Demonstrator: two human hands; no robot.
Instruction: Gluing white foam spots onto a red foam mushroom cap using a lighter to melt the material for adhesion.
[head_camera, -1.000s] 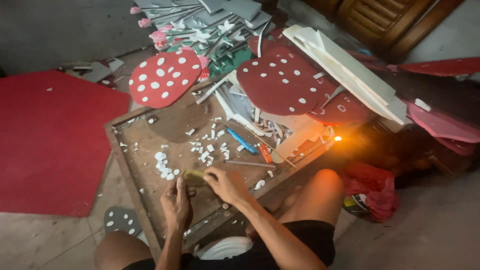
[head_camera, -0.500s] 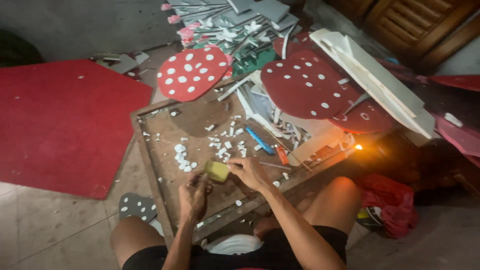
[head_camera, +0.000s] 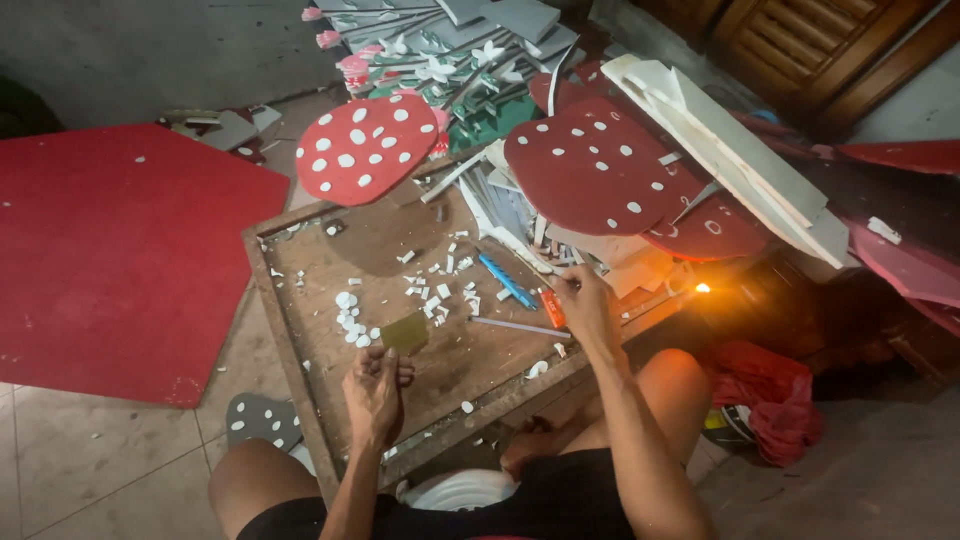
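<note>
the left hand (head_camera: 375, 388) pinches a small olive-green square piece (head_camera: 405, 332) upright over the near part of the wooden board (head_camera: 300, 340), fingers closed on its lower edge. farther out, the right hand (head_camera: 585, 305) closes its fingertips on an orange cutter (head_camera: 551, 308) lying beside a blue one (head_camera: 505, 281). this looks like the fetch-a-tool step; next the blade must come to the piece. beyond, red spotted mushroom caps (head_camera: 365, 148) lean.
</note>
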